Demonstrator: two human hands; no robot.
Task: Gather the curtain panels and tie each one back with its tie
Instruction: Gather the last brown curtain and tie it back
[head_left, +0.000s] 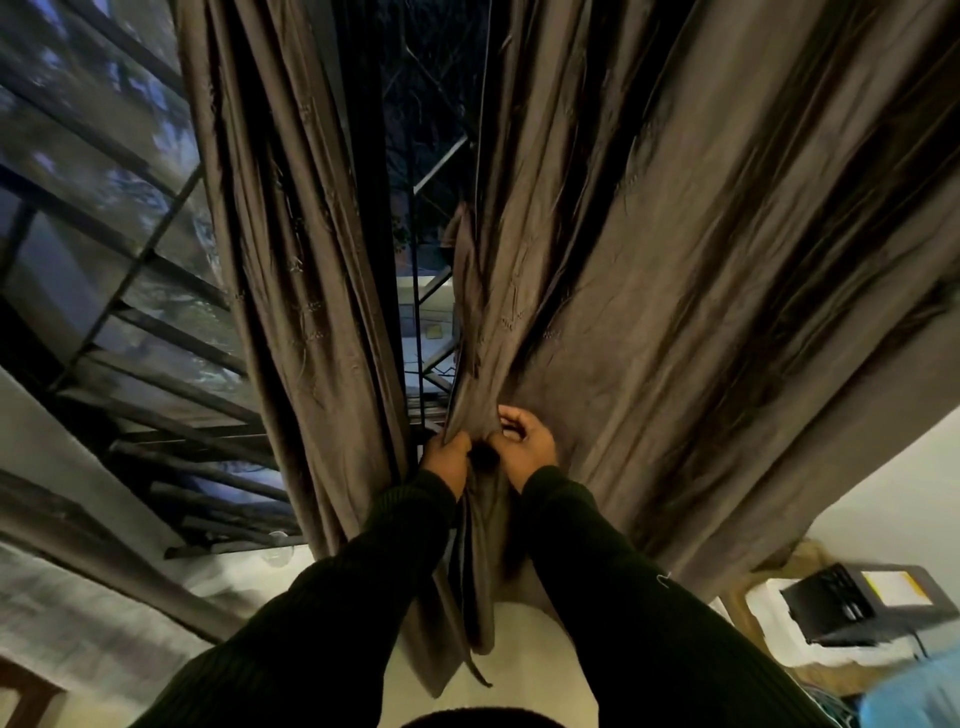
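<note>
Gathering right brown satin curtain panel (649, 270) at frame centre; left hand (445, 457) and right hand (524, 447) both clenching bunched fabric. Next, judging: wrapping tie, not clearly visible.

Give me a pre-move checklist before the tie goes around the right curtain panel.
1. Right curtain panel gathered: partly; folds bunch at the hands, upper fabric fans wide. Not ok.
2. Left hand grips the panel's inner edge: ok.
3. Right hand fingers curled at the bunched fabric: ok.
4. Tie located: a thin dark strip hangs below the bunch; whether it is the tie, cannot tell.
5. Left curtain panel tied back: hangs loose, no tie seen. Not ok.
6. Gap between panels shows the window grille: ok.
</note>
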